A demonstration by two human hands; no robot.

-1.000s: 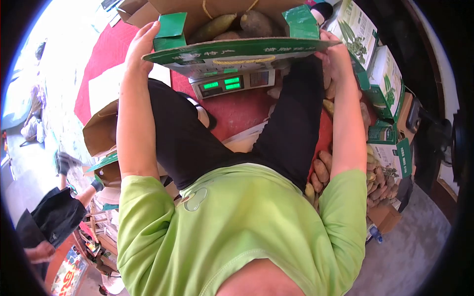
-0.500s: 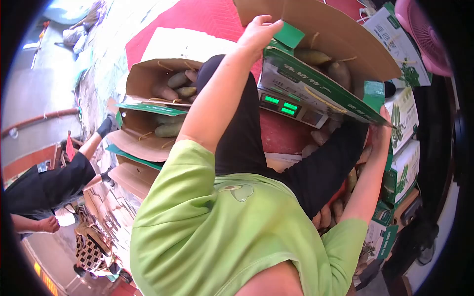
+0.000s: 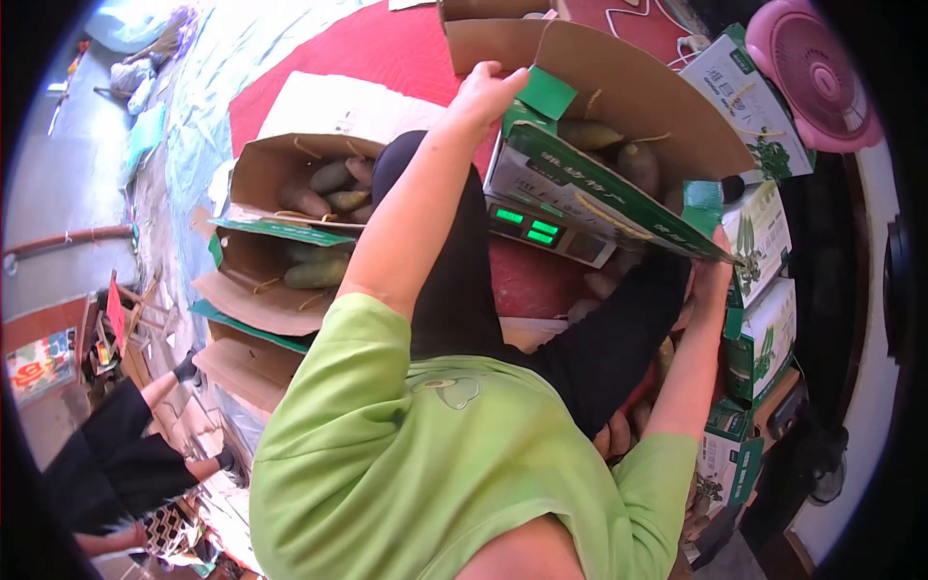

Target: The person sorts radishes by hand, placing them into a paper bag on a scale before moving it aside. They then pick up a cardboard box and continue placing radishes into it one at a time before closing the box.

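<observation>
A green-and-white carton [image 3: 580,198] with its brown flaps raised stands on a digital scale [image 3: 546,234] with lit green numbers. Long green radishes [image 3: 638,166] lie inside it. My left hand [image 3: 488,97] grips the carton's left end beside a green tab. At the opposite corner, my right hand [image 3: 713,263] is closed on the carton's edge, its fingers partly hidden. Left of my knee, an open carton [image 3: 266,179] holds several radishes, and another carton [image 3: 261,275] in front of it holds more.
Closed cartons [image 3: 764,329] are stacked on the right, near a pink fan [image 3: 822,77]. Loose radishes [image 3: 614,435] lie around my right leg on the red floor covering [image 3: 527,280]. Another person's legs [image 3: 126,435] show at lower left. A white cable [image 3: 628,14] runs at the back.
The view has shifted, so the carton and scale appear farther left. Both hands keep their places on the carton. The other person has moved lower in the view.
</observation>
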